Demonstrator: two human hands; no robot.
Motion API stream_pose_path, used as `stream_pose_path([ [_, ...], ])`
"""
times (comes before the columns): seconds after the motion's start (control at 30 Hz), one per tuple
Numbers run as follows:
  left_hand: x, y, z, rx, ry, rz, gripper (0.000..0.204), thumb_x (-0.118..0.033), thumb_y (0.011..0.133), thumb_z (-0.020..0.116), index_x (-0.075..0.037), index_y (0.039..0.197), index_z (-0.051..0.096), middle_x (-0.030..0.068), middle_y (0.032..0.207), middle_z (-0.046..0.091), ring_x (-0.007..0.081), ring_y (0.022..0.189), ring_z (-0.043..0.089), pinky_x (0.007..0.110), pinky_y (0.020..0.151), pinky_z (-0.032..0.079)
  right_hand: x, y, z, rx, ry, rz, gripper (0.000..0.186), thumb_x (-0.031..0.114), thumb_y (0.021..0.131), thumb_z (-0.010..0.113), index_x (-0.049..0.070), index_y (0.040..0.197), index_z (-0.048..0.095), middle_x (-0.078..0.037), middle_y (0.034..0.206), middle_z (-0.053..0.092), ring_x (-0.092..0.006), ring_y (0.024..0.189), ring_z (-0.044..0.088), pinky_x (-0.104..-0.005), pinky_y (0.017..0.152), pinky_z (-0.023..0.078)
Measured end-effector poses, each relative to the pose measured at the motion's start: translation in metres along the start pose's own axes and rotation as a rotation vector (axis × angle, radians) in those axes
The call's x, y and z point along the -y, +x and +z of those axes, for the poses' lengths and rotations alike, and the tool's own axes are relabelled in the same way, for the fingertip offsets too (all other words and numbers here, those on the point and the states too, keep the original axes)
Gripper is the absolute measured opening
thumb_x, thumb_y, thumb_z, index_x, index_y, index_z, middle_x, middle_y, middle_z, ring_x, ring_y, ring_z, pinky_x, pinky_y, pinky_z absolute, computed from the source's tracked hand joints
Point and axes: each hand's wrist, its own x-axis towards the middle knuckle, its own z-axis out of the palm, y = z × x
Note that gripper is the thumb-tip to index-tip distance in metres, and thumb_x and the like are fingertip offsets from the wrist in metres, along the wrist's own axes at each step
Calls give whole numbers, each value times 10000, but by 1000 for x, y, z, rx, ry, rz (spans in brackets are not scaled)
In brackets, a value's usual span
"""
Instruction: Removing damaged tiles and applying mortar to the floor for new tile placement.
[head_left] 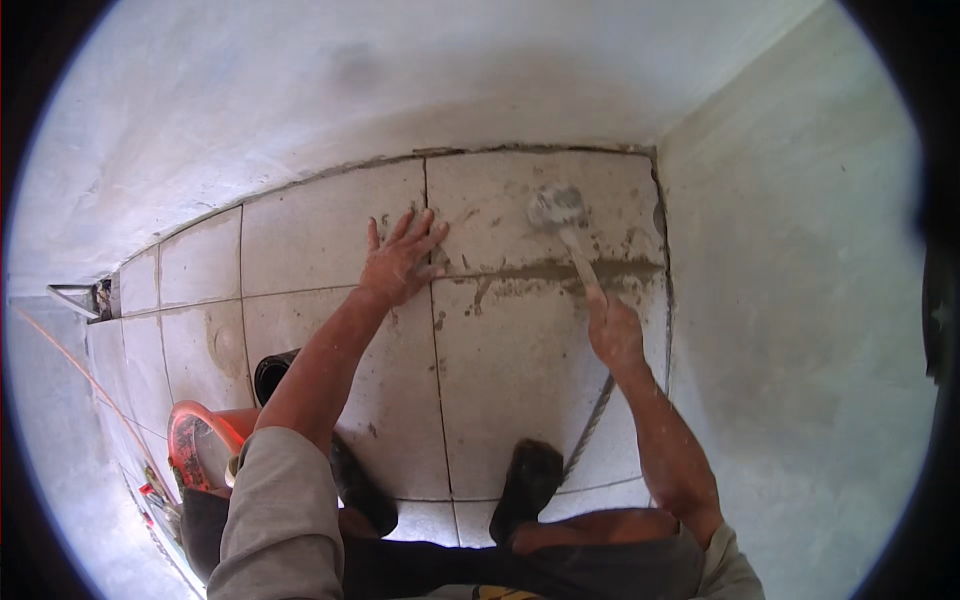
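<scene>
My right hand [615, 332] is wrapped round the pale handle of a mallet [581, 256]. Its head, blurred by motion, is over the far right floor tile [490, 185]; whether it touches the tile I cannot tell. My left hand [398, 262] lies flat with fingers spread across the joint between that tile and its left neighbour [320, 225]. Brown wet smears [600, 270] run along the joint on the near side of the far right tile, and splashes dot its surface.
Grey plastered walls stand at the far side [360, 100] and right [790, 230]. An orange bucket [180, 440] and a black cylindrical object [270, 376] are at my left. A twisted rope [590, 428] lies beside my right boot [530, 480]. An open gap [104, 298] shows at the far left corner.
</scene>
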Motion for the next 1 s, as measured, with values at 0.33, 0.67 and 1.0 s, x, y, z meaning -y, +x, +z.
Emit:
stream_pose_path([
  [0.33, 7, -1, 1, 55, 5, 66, 764, -497, 787, 592, -374, 1440, 215, -86, 1534, 133, 164, 1420, 84, 593, 1131, 38, 8, -11, 4, -29, 303, 249, 395, 376, 951, 441, -3, 932, 551, -257, 712, 600, -455, 628, 572, -523, 571, 456],
  [0.67, 2, -7, 6, 78, 182, 79, 700, -526, 873, 469, -311, 1463, 158, -43, 1544, 93, 161, 1423, 60, 587, 1130, 41, 20, -7, 1, 49, 220, 241, 310, 332, 924, 512, 25, 902, 543, -222, 636, 566, -413, 597, 579, -474, 527, 471],
  [1.0, 6, -3, 10, -24, 174, 105, 673, -467, 913, 441, -228, 1471, 149, 8, 1544, 92, 171, 1423, 70, 603, 1120, 35, 37, -5, 7, -62, 304, -4, 339, 344, 928, 518, 27, 807, 515, -191, 583, 542, -385, 569, 580, -440, 515, 472],
])
